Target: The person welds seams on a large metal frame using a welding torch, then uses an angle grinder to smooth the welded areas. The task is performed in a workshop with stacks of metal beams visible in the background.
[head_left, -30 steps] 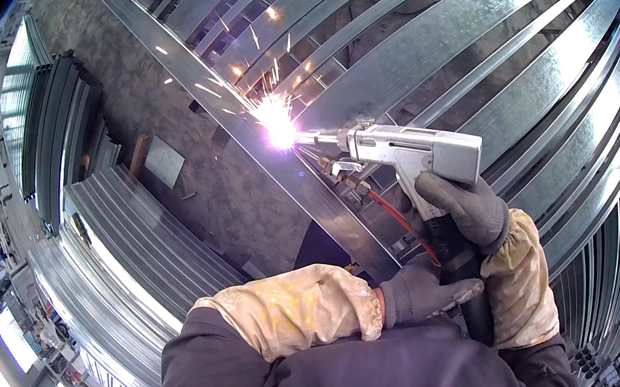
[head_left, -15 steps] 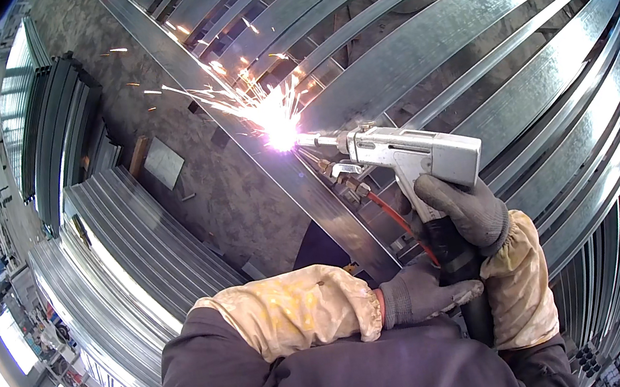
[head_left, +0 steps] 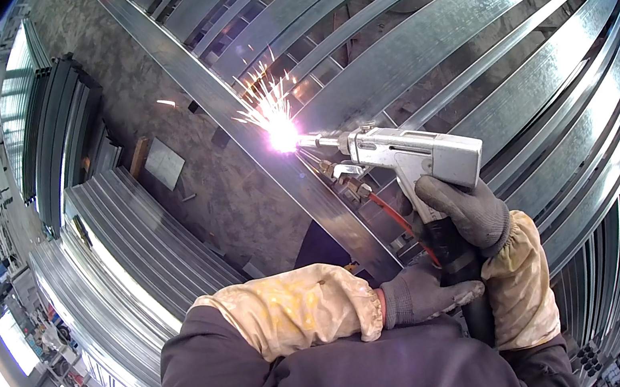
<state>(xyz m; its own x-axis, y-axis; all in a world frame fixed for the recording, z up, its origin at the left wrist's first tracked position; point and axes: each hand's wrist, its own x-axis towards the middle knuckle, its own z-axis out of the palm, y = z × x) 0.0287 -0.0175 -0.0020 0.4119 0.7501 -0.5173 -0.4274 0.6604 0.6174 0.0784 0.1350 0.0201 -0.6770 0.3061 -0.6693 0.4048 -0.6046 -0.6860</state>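
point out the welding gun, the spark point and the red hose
welding gun (head_left: 422,158), head view, on its silver body
spark point (head_left: 282,135), head view, on the bright glow
red hose (head_left: 393,217), head view, mid-length

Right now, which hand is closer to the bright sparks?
Right. The right hand grips the welding gun just behind the sparks; the left hand sits lower, steadying its handle.
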